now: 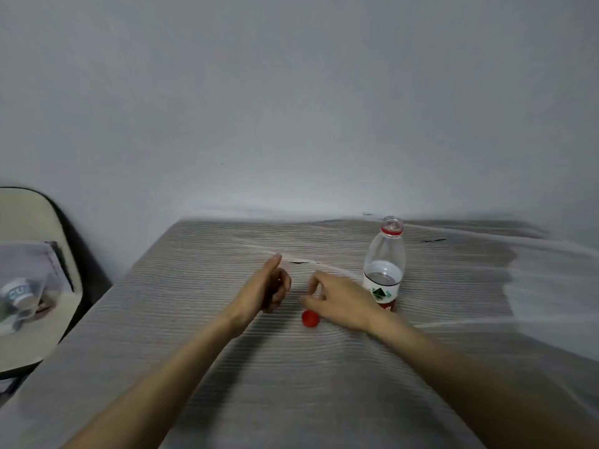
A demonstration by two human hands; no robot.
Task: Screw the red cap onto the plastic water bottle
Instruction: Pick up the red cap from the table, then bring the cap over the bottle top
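Note:
A clear plastic water bottle (384, 264) stands upright on the table, uncapped, with a red ring at its neck, a red and white label and some water inside. The red cap (310, 318) lies on the table to the bottle's left. My right hand (340, 298) hovers just above and behind the cap with its fingers loosely curled, holding nothing. My left hand (270, 283) rests further left with its fingers curled in and the thumb pointing up, also holding nothing.
The grey wood-grain table (227, 367) runs back to a plain wall. Its left edge is close to a beige chair (29, 222) that carries a clear plastic bag with small items (22, 286).

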